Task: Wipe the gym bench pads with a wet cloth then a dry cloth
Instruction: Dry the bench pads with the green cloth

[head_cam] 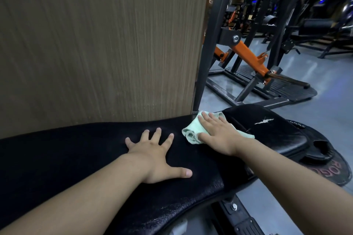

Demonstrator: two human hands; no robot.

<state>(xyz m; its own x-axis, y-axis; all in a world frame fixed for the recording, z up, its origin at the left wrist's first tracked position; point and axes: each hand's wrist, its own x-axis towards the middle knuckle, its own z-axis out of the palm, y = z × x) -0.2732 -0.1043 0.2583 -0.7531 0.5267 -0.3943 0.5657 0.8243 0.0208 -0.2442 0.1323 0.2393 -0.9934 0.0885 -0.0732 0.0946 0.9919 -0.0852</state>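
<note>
Now right hand (219,133), fingers (214,120) straight, presses crumpled pale-green cloth (191,131) on black pad (76,149); left hand (154,156) splayed.

Reddish, partly cut-off lettering "ROG" on the black weight plate (336,176).

Bare left forearm (86,192) and right forearm (286,168) both reach forward from the bottom edge. The left hand (158,156) lies palm down on the black vinyl bench pad (76,150), fingers straight and spread wide, thumb out to the right. The right hand (216,132) is further ahead, palm down, fingers straight and close together, pressing flat on the pale green crumpled cloth (190,132). The hands are near each other, not touching.
</note>
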